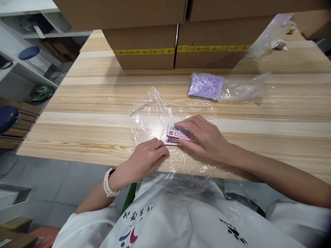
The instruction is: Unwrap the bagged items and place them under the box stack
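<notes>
My right hand (204,137) pinches a small white card with red print and a barcode (178,131) between thumb and fingers. A second, similar red-and-white card (169,140) shows just beneath it, partly covered. Both are over a crinkled clear plastic bag (150,120) spread on the table and hanging past its front edge. Left of the cards, my left hand (148,156) rests on the near part of the plastic with its fingers curled. Those fingertips are tucked out of sight, so I cannot tell what they grip.
Stacked cardboard boxes (147,41) with yellow tape stand at the back of the wooden table (85,120). A purple pack in clear plastic (206,86) lies before them. More clear wrapping (269,38) is at the back right. Blue stools (29,52) and shelves are on the left.
</notes>
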`<state>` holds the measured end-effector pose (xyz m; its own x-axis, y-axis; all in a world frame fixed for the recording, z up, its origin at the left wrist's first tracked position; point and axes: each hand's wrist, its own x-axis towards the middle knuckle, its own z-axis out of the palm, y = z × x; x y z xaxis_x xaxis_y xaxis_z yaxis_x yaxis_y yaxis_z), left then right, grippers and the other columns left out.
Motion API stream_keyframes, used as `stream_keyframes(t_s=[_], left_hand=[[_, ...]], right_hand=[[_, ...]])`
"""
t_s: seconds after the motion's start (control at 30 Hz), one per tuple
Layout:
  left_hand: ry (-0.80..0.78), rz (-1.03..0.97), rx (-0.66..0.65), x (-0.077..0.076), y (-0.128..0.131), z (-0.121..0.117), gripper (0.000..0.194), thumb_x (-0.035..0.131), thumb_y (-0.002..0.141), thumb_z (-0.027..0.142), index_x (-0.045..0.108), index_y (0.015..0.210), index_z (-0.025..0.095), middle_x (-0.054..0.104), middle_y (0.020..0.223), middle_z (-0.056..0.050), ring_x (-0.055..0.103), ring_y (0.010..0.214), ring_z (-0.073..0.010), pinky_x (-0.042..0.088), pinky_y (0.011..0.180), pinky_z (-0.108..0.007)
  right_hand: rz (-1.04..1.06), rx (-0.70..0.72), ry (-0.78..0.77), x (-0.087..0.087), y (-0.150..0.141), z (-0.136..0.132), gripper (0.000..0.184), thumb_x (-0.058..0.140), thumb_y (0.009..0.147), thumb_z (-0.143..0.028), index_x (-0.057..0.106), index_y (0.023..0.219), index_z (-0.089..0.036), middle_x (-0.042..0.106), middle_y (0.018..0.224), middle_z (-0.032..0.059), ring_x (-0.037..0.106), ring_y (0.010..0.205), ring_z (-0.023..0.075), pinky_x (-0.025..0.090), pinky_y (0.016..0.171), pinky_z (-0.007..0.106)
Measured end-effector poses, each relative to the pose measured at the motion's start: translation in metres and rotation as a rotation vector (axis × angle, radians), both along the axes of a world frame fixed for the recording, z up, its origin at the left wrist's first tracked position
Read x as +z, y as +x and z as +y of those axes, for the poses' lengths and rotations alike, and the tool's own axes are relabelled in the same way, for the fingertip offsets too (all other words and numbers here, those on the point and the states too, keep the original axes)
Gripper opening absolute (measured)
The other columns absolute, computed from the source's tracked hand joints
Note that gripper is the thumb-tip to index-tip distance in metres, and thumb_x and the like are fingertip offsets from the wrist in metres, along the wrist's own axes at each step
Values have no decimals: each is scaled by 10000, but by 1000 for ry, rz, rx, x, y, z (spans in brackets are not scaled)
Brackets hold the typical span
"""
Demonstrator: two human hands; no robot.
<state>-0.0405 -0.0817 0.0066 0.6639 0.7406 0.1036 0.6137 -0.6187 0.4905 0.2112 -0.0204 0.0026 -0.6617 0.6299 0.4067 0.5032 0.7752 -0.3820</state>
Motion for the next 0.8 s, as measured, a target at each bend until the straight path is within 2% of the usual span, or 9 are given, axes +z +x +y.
stream_keyframes(t_s=[0.13, 0.23, 0.37, 0.47, 0.53, 0.6, 0.7, 0.73, 0.8], left_hand=[[24, -28, 5, 0, -1, 1, 171, 511, 1052, 174, 647, 949, 167, 664, 925, -52, 569, 860, -189, 466, 716, -298], [26, -15, 60, 0, -5, 0, 100, 589, 1038, 269, 610, 1001, 179, 670, 987, -55, 573, 883, -199, 480, 744, -314], [54, 28, 183, -3, -12, -2, 367, 693, 969, 448, 540, 1184, 193, 671, 1117, -80, 609, 956, -238, 488, 730, -334], [61, 64, 253, -5, -14, -2, 463, 699, 961, 456, 494, 1284, 197, 673, 1173, -100, 643, 990, -250, 498, 750, -342], [65, 95, 270, -6, -12, -1, 487, 713, 950, 420, 492, 1316, 187, 698, 1123, -92, 660, 951, -250, 491, 761, -350], [49, 142, 252, -7, -9, 2, 401, 704, 951, 365, 543, 1270, 183, 722, 963, -46, 659, 825, -231, 464, 738, -348], [31, 169, 190, -5, -5, 11, 69, 608, 984, 254, 647, 1000, 199, 683, 729, 5, 608, 662, -194, 408, 701, -343], [51, 148, 189, -2, -4, 15, 107, 579, 988, 231, 651, 914, 201, 684, 722, -5, 608, 674, -196, 404, 712, -349], [116, 33, 249, 9, -3, 21, 160, 567, 982, 229, 644, 845, 198, 727, 843, -55, 641, 815, -229, 425, 792, -383]], right_hand=[[-151, 118, -6, -13, -7, -3, 284, 504, 1068, -344, 560, 1297, -187, 684, 1152, 121, 598, 989, 265, 509, 782, 399], [-204, 147, 5, -18, -8, -3, 287, 503, 1074, -348, 571, 1293, -175, 685, 1143, 126, 598, 966, 263, 510, 775, 400], [-112, 164, -62, -16, -3, 2, 297, 520, 1070, -325, 579, 1318, -174, 698, 1161, 120, 618, 1002, 258, 525, 814, 407], [17, 119, -159, -10, 4, 9, 342, 559, 1057, -370, 575, 1362, -216, 724, 1175, 89, 647, 1012, 252, 517, 855, 430], [77, 66, -184, -4, 9, 14, 353, 583, 1044, -409, 592, 1360, -253, 741, 1161, 70, 666, 1015, 261, 506, 887, 459], [133, 28, -191, 4, 14, 18, 364, 602, 1031, -427, 604, 1367, -289, 742, 1206, 64, 677, 1067, 277, 507, 924, 481], [184, 25, -201, 15, 20, 20, 389, 607, 1025, -402, 588, 1409, -349, 715, 1308, 49, 680, 1128, 281, 530, 944, 480], [184, 34, -203, 18, 22, 19, 408, 608, 1024, -399, 575, 1428, -359, 712, 1310, 48, 684, 1118, 278, 539, 933, 473], [169, 70, -199, 22, 23, 14, 474, 611, 1022, -418, 528, 1485, -357, 716, 1282, 63, 692, 1073, 273, 556, 891, 453]])
